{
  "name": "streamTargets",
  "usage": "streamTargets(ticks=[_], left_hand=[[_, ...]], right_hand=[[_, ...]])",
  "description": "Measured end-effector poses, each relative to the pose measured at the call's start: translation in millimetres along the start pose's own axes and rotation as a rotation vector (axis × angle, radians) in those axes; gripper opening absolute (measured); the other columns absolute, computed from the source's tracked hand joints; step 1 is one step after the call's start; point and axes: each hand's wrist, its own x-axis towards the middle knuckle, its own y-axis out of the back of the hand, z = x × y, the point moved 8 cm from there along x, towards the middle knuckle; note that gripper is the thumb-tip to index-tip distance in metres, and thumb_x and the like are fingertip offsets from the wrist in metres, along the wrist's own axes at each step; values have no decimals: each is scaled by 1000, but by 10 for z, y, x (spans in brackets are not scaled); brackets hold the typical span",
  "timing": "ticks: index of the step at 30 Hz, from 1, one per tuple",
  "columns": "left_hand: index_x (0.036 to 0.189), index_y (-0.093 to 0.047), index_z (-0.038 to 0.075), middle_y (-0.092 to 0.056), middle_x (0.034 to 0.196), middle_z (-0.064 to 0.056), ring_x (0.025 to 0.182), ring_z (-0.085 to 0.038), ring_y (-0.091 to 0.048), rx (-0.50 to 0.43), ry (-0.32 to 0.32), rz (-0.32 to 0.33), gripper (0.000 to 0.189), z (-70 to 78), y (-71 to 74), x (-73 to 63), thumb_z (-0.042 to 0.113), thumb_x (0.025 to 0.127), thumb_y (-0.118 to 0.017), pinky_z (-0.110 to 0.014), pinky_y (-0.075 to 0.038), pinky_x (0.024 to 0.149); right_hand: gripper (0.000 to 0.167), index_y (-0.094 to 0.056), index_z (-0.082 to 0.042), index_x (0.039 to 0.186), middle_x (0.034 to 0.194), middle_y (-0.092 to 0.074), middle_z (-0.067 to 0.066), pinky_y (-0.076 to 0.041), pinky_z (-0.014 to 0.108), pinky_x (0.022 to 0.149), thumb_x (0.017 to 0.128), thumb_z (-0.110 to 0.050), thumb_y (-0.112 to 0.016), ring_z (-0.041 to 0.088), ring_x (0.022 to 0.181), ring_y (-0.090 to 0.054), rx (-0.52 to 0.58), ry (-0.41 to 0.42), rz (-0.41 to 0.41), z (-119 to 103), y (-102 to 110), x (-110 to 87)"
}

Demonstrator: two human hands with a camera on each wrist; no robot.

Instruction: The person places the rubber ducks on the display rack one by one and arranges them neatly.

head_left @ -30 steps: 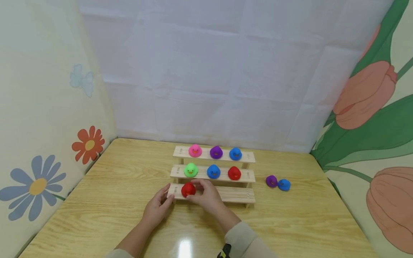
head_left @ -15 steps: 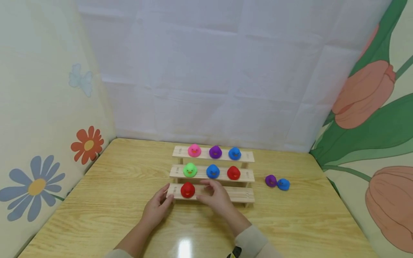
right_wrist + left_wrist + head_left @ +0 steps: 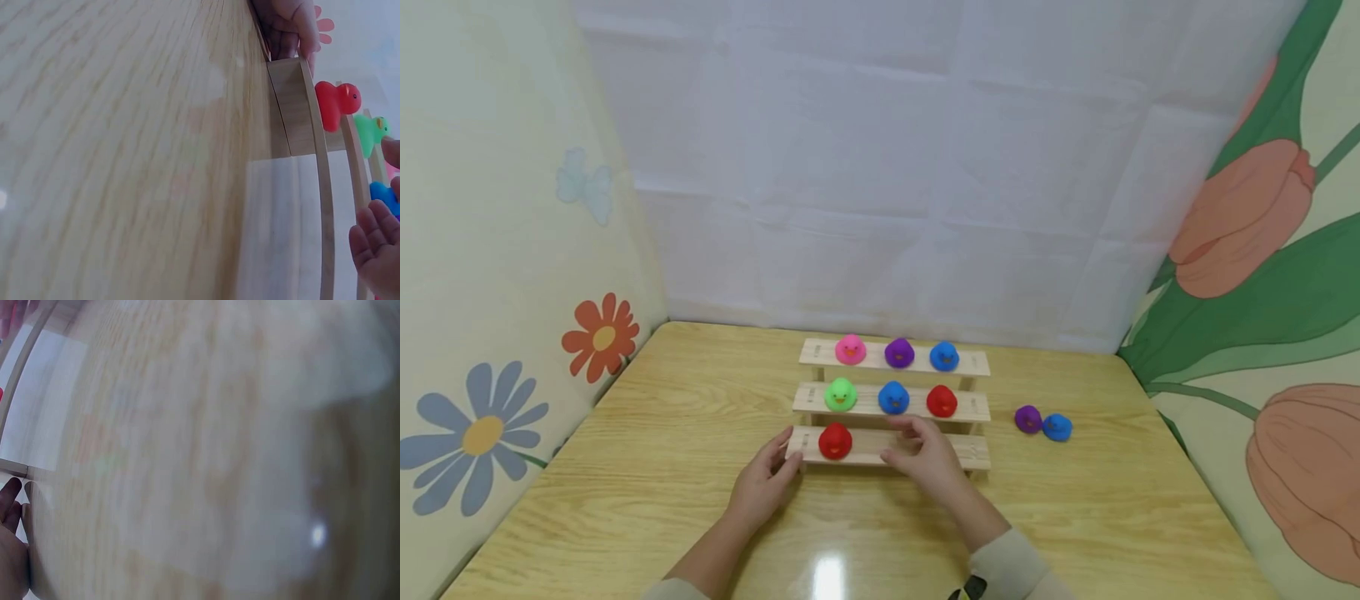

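A three-tier wooden display stand (image 3: 925, 454) carries several rubber ducks. Its lowest tier has one red duck (image 3: 835, 442) near the left end. My left hand (image 3: 762, 487) holds that tier's left end, thumb at the front corner and index finger toward the back. In the right wrist view the left hand (image 3: 289, 24) shows at the end of the stand. My right hand (image 3: 928, 458) is over the lowest tier, right of the red duck, with thumb and fingers apart and nothing between them. The right wrist view catches its fingers (image 3: 375, 234) beside the tiers.
The middle tier bears a green duck (image 3: 840, 395), a blue duck (image 3: 893, 398) and a red one. On top sit a pink duck (image 3: 851, 350), a purple duck (image 3: 899, 353) and a blue one. Right of the stand, another purple duck (image 3: 1028, 419) and blue duck (image 3: 1057, 427) lie on the table.
My right hand has let go of the red duck, which stays on the lowest tier, and has moved to the right. The left hand keeps its place at the stand's end.
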Motion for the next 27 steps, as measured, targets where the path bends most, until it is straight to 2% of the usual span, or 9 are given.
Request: streamTargets(ticks=[10, 17, 27], left_hand=[[152, -35, 11, -46, 146, -25, 136, -41, -45, 4, -1, -4, 59, 15, 2, 5, 39, 102, -51, -56, -34, 114], [152, -35, 11, -45, 147, -26, 136, -41, -45, 1, -8, -1, 59, 11, -2, 7, 36, 102, -51, -56, -33, 114], [152, -35, 13, -43, 149, -25, 136, -41, -45, 4, 4, -1, 60, -22, -6, 8, 39, 102, -51, -57, -34, 114]], right_hand=[[41, -65, -14, 122, 121, -63, 6, -49, 43, 96, 84, -21, -78, 25, 112, -58, -52, 15, 58, 35, 273, -70], [41, -66, -13, 121, 117, -64, 7, -48, 37, 93, 83, -18, -79, 23, 110, -57, -52, 4, 101, 89, 484, -137], [40, -65, -5, 120, 118, -66, 12, -48, 33, 89, 83, -12, -78, 27, 109, -58, -59, 34, 195, 154, 877, -241]])
